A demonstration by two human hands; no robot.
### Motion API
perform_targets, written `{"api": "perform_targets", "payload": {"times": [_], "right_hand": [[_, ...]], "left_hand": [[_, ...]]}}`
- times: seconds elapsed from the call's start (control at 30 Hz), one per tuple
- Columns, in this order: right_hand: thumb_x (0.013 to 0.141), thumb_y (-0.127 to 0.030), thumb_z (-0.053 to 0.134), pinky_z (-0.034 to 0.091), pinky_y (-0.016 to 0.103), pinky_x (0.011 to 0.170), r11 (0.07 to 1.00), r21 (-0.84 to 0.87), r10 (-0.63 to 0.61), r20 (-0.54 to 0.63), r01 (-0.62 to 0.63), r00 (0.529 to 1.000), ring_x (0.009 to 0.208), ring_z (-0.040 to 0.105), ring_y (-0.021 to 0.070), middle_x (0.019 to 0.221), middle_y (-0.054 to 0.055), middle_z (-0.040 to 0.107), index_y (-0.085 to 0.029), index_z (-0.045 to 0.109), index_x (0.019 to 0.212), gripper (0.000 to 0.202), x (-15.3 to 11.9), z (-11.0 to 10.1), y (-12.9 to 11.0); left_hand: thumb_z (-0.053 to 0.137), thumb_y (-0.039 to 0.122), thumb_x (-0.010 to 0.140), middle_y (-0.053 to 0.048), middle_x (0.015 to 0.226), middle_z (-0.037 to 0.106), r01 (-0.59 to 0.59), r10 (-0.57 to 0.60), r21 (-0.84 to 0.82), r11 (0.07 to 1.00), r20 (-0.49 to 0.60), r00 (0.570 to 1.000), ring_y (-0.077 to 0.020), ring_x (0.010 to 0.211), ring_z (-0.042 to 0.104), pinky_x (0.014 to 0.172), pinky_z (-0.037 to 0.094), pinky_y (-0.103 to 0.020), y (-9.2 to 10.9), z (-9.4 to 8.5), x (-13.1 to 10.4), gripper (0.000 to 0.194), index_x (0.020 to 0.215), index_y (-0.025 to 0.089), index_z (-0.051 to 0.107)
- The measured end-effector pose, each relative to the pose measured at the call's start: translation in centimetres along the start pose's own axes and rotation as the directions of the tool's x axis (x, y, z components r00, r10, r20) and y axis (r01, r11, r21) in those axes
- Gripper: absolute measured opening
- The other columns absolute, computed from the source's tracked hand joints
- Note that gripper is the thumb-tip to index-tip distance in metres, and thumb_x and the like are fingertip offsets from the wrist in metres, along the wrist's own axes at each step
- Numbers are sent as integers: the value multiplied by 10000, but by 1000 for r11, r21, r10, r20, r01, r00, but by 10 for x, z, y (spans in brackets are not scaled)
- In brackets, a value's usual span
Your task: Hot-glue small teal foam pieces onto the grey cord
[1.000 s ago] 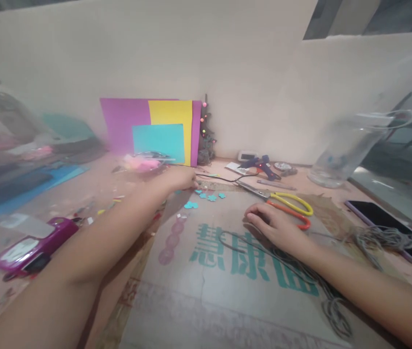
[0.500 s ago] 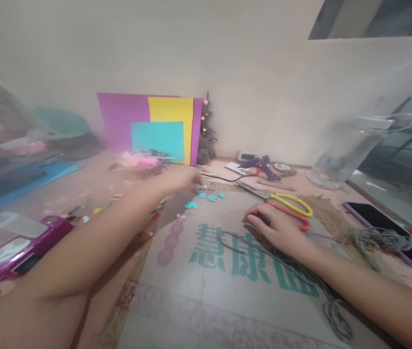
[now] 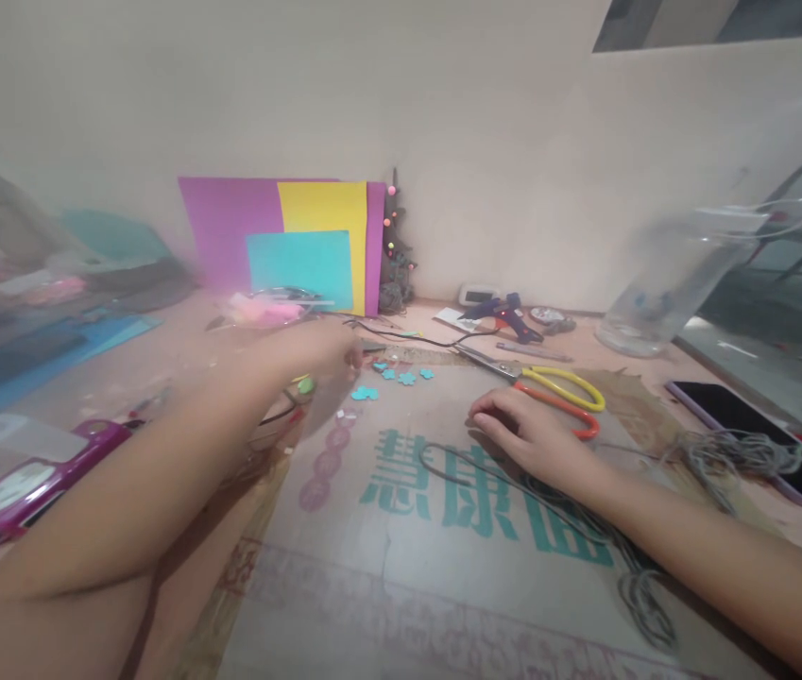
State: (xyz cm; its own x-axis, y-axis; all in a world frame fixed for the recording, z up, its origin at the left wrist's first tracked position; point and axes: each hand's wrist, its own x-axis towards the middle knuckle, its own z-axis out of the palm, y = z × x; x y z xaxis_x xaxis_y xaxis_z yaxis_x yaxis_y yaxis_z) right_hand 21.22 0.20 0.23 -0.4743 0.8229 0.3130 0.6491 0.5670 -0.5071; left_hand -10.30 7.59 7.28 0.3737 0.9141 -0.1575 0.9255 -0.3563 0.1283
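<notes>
My left hand (image 3: 336,351) is over the far left part of the board, its fingers pointing down and partly hidden; what they hold, if anything, I cannot make out. Small turquoise flower shapes (image 3: 407,378) lie just right of it. A green round piece (image 3: 306,385) lies below its wrist. My right hand (image 3: 514,427) rests on the printed board (image 3: 344,576), fingers loosely curled and apart, with nothing in them. Scissors (image 3: 563,385) with yellow and orange handles lie beyond it. A grey cord (image 3: 645,604) runs beneath the right wrist.
Purple, yellow and turquoise sheets (image 3: 322,208) lean on the wall beside a small decorated tree (image 3: 397,274). A glue gun (image 3: 506,316) and clear jug (image 3: 670,293) stand at the back. Phones (image 3: 719,416) lie right; a magenta device (image 3: 39,482) lies left.
My left hand has moved left, away from the turquoise flower shapes. The view has shifted slightly. My right hand keeps its place on the board.
</notes>
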Motion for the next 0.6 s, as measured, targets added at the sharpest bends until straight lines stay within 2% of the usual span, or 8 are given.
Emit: {"api": "perform_targets", "payload": {"times": [0.03, 0.1, 0.2, 0.33, 0.43, 0.6], "right_hand": [[963, -324, 486, 494, 373, 798, 1000, -2, -2, 3, 2, 1000, 866, 643, 223, 915, 79, 712, -203, 636, 901, 203, 0, 0, 0], [965, -323, 485, 493, 372, 800, 1000, -3, -5, 7, 5, 1000, 868, 641, 221, 920, 79, 708, -199, 636, 906, 204, 0, 0, 1], [964, -311, 486, 494, 366, 793, 1000, 0, -12, 8, 12, 1000, 859, 637, 215, 918, 80, 700, -194, 636, 908, 198, 0, 1, 1], [959, -290, 489, 495, 362, 793, 1000, -5, -16, 12, 16, 1000, 854, 635, 211, 906, 74, 695, -196, 636, 906, 182, 2, 1, 2], [958, -278, 491, 493, 358, 793, 1000, -8, -30, 13, 30, 999, 862, 634, 211, 905, 73, 694, -193, 634, 907, 174, 2, 1, 2], [957, -259, 500, 490, 358, 799, 999, -20, -44, 11, 44, 999, 867, 631, 209, 906, 73, 693, -184, 632, 909, 159, 1, 1, 2]], "left_hand": [[672, 226, 664, -5, 867, 776, -49, 49, 7, 999, 72, 996, -189, 726, 642, 643, 384, -251, 3, 2, 0, 249, 868, 292, 798], [698, 274, 660, 0, 949, 775, -97, 93, 22, 995, 119, 988, -200, 782, 660, 648, 396, -253, 9, 7, 1, 308, 951, 315, 788], [706, 269, 626, -5, 971, 769, -96, 91, 58, 994, 85, 992, -203, 761, 660, 624, 391, -258, 13, 16, 4, 345, 963, 310, 767], [671, 294, 669, -14, 892, 763, -133, 125, 95, 986, 90, 988, -202, 734, 651, 595, 375, -265, 11, 21, 9, 203, 852, 275, 758], [658, 305, 691, -10, 922, 762, -154, 145, 107, 982, 90, 985, -205, 766, 656, 603, 381, -261, 11, 21, 10, 245, 919, 283, 746], [626, 219, 709, -9, 906, 752, -206, 208, 163, 965, 5, 978, -198, 731, 646, 633, 390, -271, 20, 22, 10, 313, 984, 316, 739]]}}
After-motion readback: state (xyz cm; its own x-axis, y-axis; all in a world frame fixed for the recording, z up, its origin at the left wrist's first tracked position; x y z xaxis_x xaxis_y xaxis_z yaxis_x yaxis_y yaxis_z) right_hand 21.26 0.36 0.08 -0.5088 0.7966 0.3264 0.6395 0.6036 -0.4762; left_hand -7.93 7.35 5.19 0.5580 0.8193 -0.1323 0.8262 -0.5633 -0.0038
